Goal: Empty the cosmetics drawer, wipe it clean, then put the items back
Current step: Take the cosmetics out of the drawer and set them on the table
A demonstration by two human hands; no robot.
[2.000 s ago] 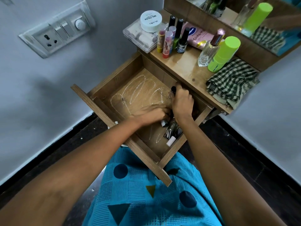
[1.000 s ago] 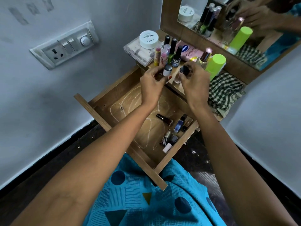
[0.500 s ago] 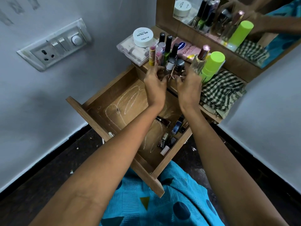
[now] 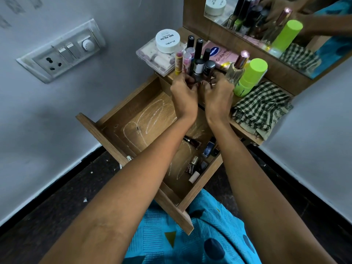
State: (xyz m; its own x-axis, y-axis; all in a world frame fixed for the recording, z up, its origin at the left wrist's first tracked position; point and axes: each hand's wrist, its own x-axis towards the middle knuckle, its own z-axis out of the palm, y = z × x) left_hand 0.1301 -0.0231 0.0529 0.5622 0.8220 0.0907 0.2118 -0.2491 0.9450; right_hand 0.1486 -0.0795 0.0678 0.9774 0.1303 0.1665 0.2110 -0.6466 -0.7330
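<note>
Left hand (image 4: 183, 96) and right hand (image 4: 219, 98), close together, each pinch one of two polish bottles (image 4: 198, 71) at the tabletop (image 4: 241, 127) edge just behind the open drawer (image 4: 133, 113). Risk: a nudge on release could topple the crowded upright tubes (image 4: 185, 60) and perfume bottle (image 4: 236, 70) there into the drawer. Loose bottles (image 4: 194, 162) lie in the drawer's near right corner, beneath the forearms.

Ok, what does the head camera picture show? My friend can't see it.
The left hand holds a silver-capped bottle and the right hand a dark-capped bottle, upright among cosmetics on a wooden dresser top. Below them the open drawer holds a few more small bottles.
</note>
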